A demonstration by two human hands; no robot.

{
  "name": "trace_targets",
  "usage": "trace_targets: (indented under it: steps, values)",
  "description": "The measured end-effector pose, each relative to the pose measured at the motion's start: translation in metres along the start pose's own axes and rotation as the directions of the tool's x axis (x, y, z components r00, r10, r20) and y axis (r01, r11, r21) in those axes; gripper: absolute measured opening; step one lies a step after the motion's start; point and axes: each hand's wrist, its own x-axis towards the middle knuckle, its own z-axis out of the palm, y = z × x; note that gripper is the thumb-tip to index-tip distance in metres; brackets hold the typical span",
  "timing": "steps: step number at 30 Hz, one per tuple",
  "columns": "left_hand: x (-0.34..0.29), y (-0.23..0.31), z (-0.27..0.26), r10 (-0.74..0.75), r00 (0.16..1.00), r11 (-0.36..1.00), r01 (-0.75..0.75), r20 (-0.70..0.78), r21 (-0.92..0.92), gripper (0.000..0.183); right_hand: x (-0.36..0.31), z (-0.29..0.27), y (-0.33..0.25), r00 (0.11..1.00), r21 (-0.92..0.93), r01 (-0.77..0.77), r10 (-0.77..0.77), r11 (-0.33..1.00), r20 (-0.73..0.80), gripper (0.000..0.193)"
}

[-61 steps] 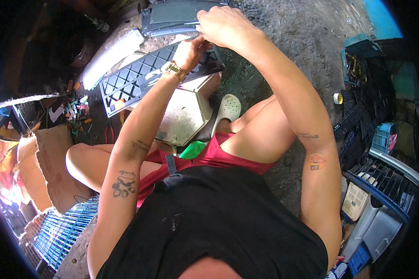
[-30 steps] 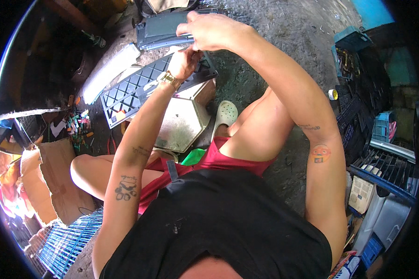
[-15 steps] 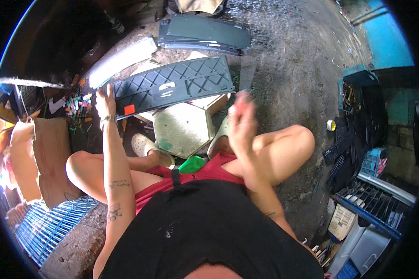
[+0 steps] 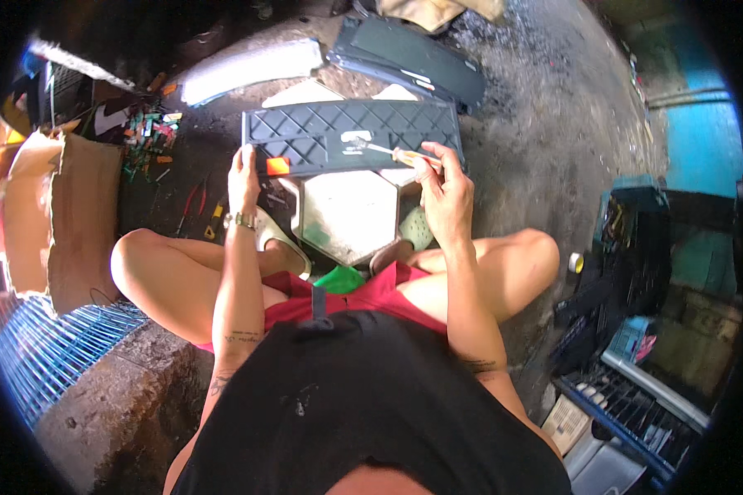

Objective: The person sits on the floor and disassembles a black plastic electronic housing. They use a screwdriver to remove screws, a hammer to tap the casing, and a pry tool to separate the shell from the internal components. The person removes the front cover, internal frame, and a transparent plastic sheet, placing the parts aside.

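A long dark plastic panel (image 4: pixel 338 132) with a diamond-rib pattern lies across a hexagonal metal stand (image 4: pixel 347 214) in front of my knees. My left hand (image 4: pixel 243 173) grips the panel's near left edge, beside a small orange tag (image 4: pixel 277 166). My right hand (image 4: pixel 442 186) holds a screwdriver (image 4: pixel 388 152) with a pale handle; its tip rests on a light patch in the middle of the panel. I sit with both knees spread on either side of the stand.
Another dark panel (image 4: pixel 413 62) and a white strip (image 4: pixel 248 66) lie on the ground beyond. Small coloured parts (image 4: pixel 149 136) and pliers (image 4: pixel 194 202) are scattered at left, by a cardboard box (image 4: pixel 62 214). A blue wire grid (image 4: pixel 41 346) lies lower left; crates (image 4: pixel 636 363) stand right.
Both hands came down from a raised dark panel. The ribbed panel now lies flat on the stand, my left hand has taken its edge, and my right hand has brought the screwdriver to its middle.
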Motion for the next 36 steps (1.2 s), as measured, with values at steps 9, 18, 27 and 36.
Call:
trace_targets:
  steps: [9,18,27,36]
  values:
    - [0.002,-0.008,-0.001,0.004,0.994,1.0,-0.004,0.109,0.004,0.055,0.069,0.039,-0.058,0.831,-0.182,0.533,-0.472,0.826,0.293,0.015]
    - [-0.005,-0.003,0.008,0.146,0.989,0.985,-0.143,-0.02,0.101,0.056,0.079,0.053,-0.073,0.819,-0.26,0.543,-0.437,0.798,0.371,0.013]
    - [-0.033,0.057,0.041,0.783,0.586,0.523,-0.801,0.209,0.29,0.038,0.121,0.065,-0.114,0.866,-0.601,0.457,-0.172,0.656,0.47,0.033]
    - [-0.006,0.091,0.072,0.543,0.539,0.693,-0.721,0.644,0.019,0.024,0.128,0.073,-0.127,0.509,-0.376,0.848,-0.378,0.374,0.773,0.035]
